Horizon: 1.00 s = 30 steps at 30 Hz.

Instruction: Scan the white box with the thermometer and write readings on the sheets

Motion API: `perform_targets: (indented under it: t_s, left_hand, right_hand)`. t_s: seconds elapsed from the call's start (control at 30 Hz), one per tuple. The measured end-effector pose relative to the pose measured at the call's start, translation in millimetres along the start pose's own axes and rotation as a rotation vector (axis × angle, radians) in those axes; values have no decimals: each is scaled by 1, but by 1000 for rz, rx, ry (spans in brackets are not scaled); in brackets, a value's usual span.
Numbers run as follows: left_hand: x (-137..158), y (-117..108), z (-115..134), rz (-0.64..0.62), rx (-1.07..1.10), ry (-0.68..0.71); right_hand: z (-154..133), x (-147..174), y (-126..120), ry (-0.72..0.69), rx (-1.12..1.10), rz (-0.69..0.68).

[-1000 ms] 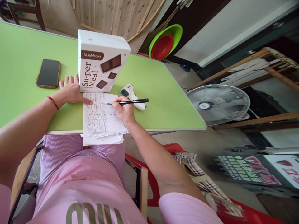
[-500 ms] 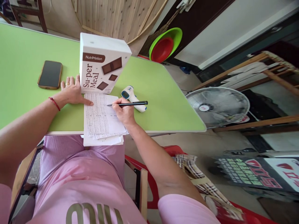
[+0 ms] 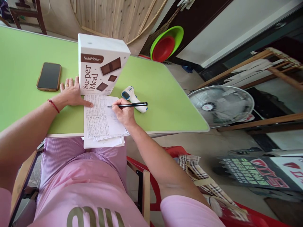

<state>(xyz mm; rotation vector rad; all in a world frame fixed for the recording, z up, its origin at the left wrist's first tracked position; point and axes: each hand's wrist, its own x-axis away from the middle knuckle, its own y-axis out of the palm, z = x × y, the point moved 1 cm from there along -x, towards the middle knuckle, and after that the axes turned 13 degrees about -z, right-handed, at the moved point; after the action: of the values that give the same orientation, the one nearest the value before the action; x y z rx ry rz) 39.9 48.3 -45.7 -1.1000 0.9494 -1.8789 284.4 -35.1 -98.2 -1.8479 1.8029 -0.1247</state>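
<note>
A stack of written paper sheets (image 3: 99,121) lies at the near edge of the green table (image 3: 156,91), hanging a little over it. My right hand (image 3: 123,112) grips a black pen (image 3: 129,104) with its tip on the top sheet. My left hand (image 3: 71,93) lies flat on the table, its thumb pressing the sheet's left edge. Its fingers touch the base of a white Su-per Meal box (image 3: 100,64) that stands upright just behind the paper.
A phone (image 3: 49,76) lies face up left of the box. A white and blue infrared thermometer (image 3: 132,97) rests right of the paper. A floor fan (image 3: 221,105), stacked green and red basins (image 3: 167,42) and a checked bag (image 3: 199,176) on a red chair stand off the table to the right.
The view has shifted slightly. My right hand has edged a little to the left with the pen on the sheet; my left hand stays put.
</note>
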Motion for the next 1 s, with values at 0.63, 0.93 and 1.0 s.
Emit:
perform_targets:
  t_s: [0.63,0.93,1.0]
  left_hand:
    - [2,-1,1,-8,-23,-23]
    - [3,-1,2,-5,-23,-24]
    - [3,-1,2,-3,-24,-25]
  right_hand:
    - [-1,1,-1,-28,14,-4]
    - [0,1,-2,-18,37,-8]
    - [-1,1,-1,-12,34,-6]
